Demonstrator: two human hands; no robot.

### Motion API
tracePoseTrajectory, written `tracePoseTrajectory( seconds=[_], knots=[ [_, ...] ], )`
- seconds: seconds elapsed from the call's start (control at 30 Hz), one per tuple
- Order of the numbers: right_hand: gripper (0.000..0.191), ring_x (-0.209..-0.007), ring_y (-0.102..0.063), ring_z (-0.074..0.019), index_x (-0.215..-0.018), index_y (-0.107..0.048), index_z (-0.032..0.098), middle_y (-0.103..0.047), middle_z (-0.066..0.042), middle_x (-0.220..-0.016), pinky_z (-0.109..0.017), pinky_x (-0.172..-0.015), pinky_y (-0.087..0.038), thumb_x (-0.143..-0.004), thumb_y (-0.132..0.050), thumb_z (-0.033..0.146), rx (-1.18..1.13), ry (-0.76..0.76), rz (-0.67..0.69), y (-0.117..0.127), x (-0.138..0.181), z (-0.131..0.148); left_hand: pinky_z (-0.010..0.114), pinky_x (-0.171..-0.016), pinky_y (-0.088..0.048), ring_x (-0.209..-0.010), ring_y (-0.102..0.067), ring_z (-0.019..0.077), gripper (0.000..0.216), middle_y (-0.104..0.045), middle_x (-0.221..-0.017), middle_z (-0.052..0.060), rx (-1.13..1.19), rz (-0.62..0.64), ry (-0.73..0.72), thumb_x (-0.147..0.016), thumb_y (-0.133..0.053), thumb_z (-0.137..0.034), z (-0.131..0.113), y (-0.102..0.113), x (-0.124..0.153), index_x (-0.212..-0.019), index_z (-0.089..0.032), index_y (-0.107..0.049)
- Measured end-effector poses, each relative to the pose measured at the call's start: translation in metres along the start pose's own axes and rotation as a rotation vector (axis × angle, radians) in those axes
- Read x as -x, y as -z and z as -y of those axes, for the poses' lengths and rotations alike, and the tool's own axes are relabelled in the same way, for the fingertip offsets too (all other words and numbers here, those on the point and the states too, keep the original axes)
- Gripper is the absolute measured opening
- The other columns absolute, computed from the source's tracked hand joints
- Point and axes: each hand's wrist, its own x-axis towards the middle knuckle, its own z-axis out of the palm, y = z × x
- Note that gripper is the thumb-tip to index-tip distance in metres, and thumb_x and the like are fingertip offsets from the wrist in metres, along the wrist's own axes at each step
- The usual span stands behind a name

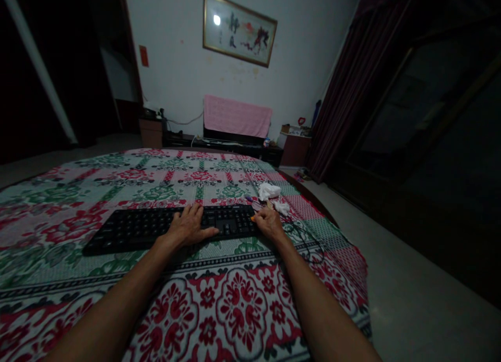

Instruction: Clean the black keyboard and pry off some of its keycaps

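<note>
Keyboard (pixel 136 229), black, lies on the patterned cloth (pixel 242 305) under the left grip (pixel 190 227), which is spread flat across it. At its right end, the right grip (pixel 269 222) pinches a small orange object (pixel 253 218); crumpled white tissue (pixel 269 191) lies just beyond that grip.

No text can be read with certainty. At 12 o'clock, the framed picture (pixel 261 54) bears two large dark characters (pixel 234 30), one above the other, and beside them, toward 9 o'clock, a column of smaller ones (pixel 221 36); all are too blurred for reading. At 10 o'clock, the red slip (pixel 144 56) shows only unclear marks. On the keyboard (pixel 133 229), at 8 o'clock, the key legends are too small to make out.
</note>
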Motion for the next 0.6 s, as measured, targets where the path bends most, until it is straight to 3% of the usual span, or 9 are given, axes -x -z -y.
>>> tracePoseTrajectory(
  seconds=[0.13,0.23,0.33,0.47,0.6],
  knots=[
    [0.023,-0.063,-0.055,-0.0126,-0.059,-0.065,0.018,-0.061,0.000,-0.063,-0.028,-0.079,-0.044,-0.071,-0.046,0.014,-0.096,-0.001,-0.055,0.001,-0.001,0.001,0.054,-0.100,-0.023,-0.134,-0.014,0.0342,0.094,-0.019,-0.148,0.014,0.001,0.011,0.006,-0.070,-0.030,-0.075,0.001,-0.001,0.000,-0.139,-0.012,-0.027],
    [0.025,-0.078,-0.057,-0.0147,-0.074,-0.068,0.018,-0.064,-0.003,-0.078,-0.029,-0.080,-0.044,-0.070,-0.045,0.008,-0.195,0.152,-0.133,-0.005,-0.003,0.003,0.054,-0.100,-0.023,-0.134,-0.015,0.0341,0.094,-0.020,-0.147,0.015,-0.007,0.014,-0.003,-0.070,-0.030,-0.074,0.001,-0.002,-0.001,-0.139,-0.010,-0.028],
    [0.032,-0.086,-0.055,-0.0160,-0.087,-0.067,0.018,-0.062,-0.006,-0.089,-0.030,-0.080,-0.044,-0.071,-0.044,0.005,-0.186,0.294,-0.124,-0.013,-0.005,0.006,0.053,-0.100,-0.024,-0.133,-0.017,0.0344,0.094,-0.022,-0.146,0.016,-0.019,0.001,-0.005,-0.070,-0.030,-0.075,0.002,-0.003,-0.002,-0.138,-0.009,-0.029],
    [0.032,-0.084,-0.052,-0.0173,-0.089,-0.068,0.017,-0.058,-0.007,-0.084,-0.030,-0.076,-0.042,-0.070,-0.047,0.003,-0.051,0.351,-0.065,-0.018,-0.006,0.008,0.052,-0.100,-0.023,-0.133,-0.018,0.0335,0.094,-0.023,-0.146,0.017,-0.020,-0.011,-0.002,-0.070,-0.030,-0.074,0.002,-0.005,-0.002,-0.138,-0.008,-0.028],
    [0.025,-0.075,-0.051,-0.0164,-0.078,-0.069,0.017,-0.057,-0.005,-0.074,-0.028,-0.071,-0.042,-0.068,-0.049,0.005,-0.024,0.329,-0.051,-0.017,-0.005,0.009,0.052,-0.100,-0.022,-0.134,-0.017,0.0326,0.093,-0.022,-0.147,0.017,-0.019,-0.005,-0.003,-0.071,-0.030,-0.073,0.002,-0.004,-0.001,-0.138,-0.009,-0.028]
  ],
)
